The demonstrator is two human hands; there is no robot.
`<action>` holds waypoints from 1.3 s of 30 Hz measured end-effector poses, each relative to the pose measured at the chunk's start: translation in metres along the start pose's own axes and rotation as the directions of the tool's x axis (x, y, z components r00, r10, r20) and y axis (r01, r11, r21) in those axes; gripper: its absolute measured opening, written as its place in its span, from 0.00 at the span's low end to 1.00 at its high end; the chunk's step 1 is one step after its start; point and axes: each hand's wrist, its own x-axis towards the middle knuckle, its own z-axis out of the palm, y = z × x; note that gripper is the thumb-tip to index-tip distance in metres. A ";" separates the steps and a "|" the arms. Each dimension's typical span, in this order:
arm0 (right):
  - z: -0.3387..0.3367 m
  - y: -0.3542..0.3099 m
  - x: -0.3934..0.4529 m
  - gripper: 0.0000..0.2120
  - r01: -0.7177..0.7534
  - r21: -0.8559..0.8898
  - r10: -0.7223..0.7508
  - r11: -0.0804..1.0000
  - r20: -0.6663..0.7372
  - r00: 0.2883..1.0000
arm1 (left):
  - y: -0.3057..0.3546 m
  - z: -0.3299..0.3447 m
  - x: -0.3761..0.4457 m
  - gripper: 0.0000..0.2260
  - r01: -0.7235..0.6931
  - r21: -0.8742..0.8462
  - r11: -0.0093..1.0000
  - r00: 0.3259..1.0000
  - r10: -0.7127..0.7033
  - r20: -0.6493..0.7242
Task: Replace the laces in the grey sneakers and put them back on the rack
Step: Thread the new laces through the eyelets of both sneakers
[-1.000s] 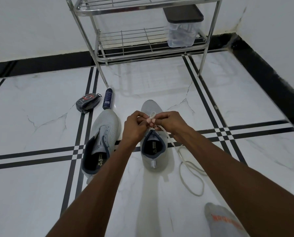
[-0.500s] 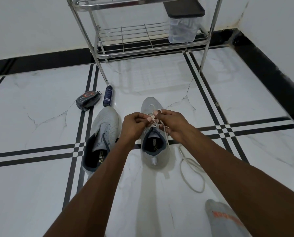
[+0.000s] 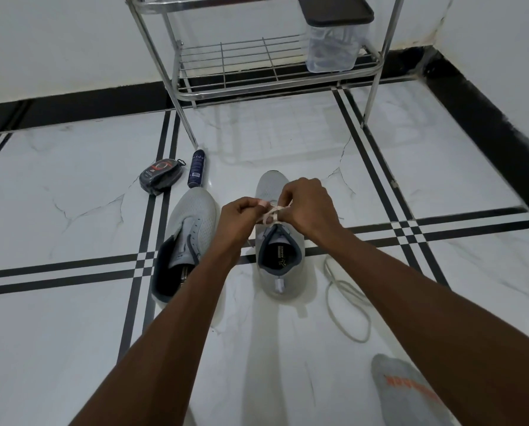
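Two grey sneakers stand side by side on the white floor. The left sneaker has no lace and its tongue lies open. Above the right sneaker, my left hand and my right hand each pinch part of the white lace over its eyelets, the strands crossing between my fingers. A second loose lace lies curled on the floor right of that shoe. The steel rack stands behind against the wall.
A dark shoe-polish sponge case and a dark blue tube lie left of the rack's front leg. A clear plastic box with a dark lid sits on the rack's lower shelf. A grey sock with orange print shows at bottom right.
My right hand has shifted forward over the shoe's toe side and the lace strands now cross between both hands. The shoes have stayed in place.
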 end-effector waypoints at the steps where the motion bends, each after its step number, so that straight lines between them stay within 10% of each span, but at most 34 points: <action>1: 0.003 0.002 -0.002 0.11 -0.021 0.059 0.022 0.998 -0.018 1.000 | 0.000 0.000 -0.001 0.06 -0.003 -0.014 1.000 1.000 0.003 -0.002; 10: -0.002 0.008 -0.006 0.09 -0.284 0.589 0.251 0.757 0.139 0.958 | -0.001 -0.005 0.005 0.09 -0.198 0.101 0.975 0.971 0.181 0.157; 22: -0.012 0.051 -0.023 0.05 -0.765 0.617 0.551 0.186 0.579 0.601 | -0.024 -0.007 -0.022 0.05 0.070 0.099 0.993 0.947 -0.035 -0.320; 32: -0.001 0.061 -0.022 0.09 -0.684 0.649 0.610 0.333 0.405 0.681 | -0.031 -0.002 -0.023 0.06 0.208 -0.367 0.907 0.901 -0.323 -0.288; 39: 0.005 0.067 -0.018 0.07 -0.742 0.657 0.602 0.132 0.541 0.587 | -0.032 0.001 -0.022 0.02 0.230 -0.464 0.855 0.862 -0.400 -0.311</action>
